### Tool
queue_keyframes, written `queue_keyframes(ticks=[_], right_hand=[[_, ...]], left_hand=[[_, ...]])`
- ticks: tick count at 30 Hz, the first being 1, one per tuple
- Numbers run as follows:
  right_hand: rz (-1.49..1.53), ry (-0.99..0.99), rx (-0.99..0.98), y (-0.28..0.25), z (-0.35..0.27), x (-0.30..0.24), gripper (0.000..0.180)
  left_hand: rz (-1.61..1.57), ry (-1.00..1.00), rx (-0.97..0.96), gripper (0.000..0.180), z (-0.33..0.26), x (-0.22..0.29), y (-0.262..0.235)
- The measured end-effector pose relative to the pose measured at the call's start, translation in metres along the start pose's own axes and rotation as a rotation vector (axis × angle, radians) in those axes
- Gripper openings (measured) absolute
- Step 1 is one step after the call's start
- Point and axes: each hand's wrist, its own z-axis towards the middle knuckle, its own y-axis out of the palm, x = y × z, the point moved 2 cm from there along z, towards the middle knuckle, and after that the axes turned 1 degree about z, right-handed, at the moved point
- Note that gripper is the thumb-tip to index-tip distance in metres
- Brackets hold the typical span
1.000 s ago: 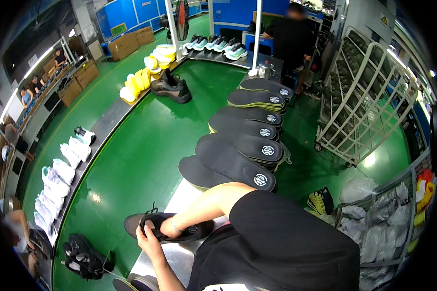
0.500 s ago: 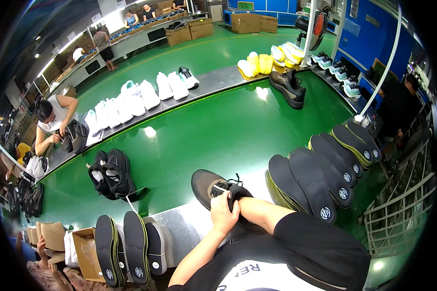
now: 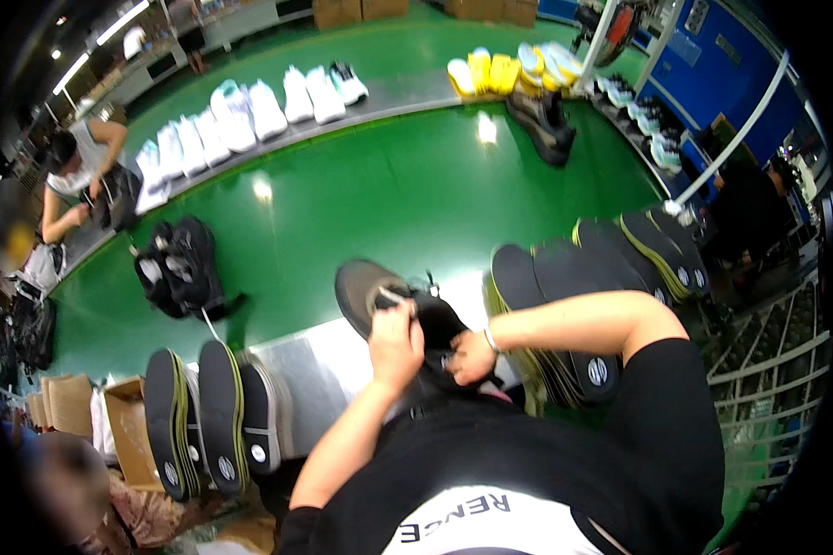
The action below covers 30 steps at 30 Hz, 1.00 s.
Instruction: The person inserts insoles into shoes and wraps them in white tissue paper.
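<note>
A brown and black sneaker lies on the metal edge in front of me, its toe pointing away to the left. My left hand is closed on its tongue, near a pale strip at the lacing. At the heel end, my right hand has its fingers curled against the collar; the fingertips are partly hidden. The inside of the shoe is dark, so I cannot tell what is in it.
Stacked black insoles stand at my left, beside an open carton. More insoles lie at my right. Across the green belt are white shoes, yellow pieces and another brown sneaker. Black shoes sit at left.
My right hand has drawn back from inside the shoe opening to its heel, the elbow swinging out to the right. My left hand stays at the tongue. The view has tilted downward.
</note>
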Motion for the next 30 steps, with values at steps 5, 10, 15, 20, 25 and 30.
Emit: queue_keyframes(ticks=[5, 10, 15, 20, 25, 30], right_hand=[[0.577, 0.432, 0.022, -0.007, -0.004, -0.021, 0.053], [0.57, 0.431, 0.097, -0.012, -0.008, -0.022, 0.047], [0.537, 0.345, 0.261, 0.002, 0.001, -0.015, 0.041], [0.617, 0.161, 1.275, -0.043, -0.052, -0.016, 0.029], [0.474, 0.55, 1.425, -0.023, -0.133, 0.055, 0.031], [0.625, 1.209, 1.478, 0.068, -0.207, 0.158, 0.037]], left_hand=[[-0.023, -0.008, -0.003, 0.027, -0.001, 0.002, -0.002], [-0.036, -0.049, -0.003, 0.025, 0.0, 0.003, -0.003], [-0.069, -0.066, -0.06, 0.029, 0.007, -0.002, -0.009], [-0.114, -0.211, -0.057, 0.028, 0.028, -0.041, -0.054], [-0.101, -0.382, -0.229, 0.028, 0.022, -0.062, -0.104], [0.039, -0.646, 0.006, 0.054, -0.002, -0.066, -0.107]])
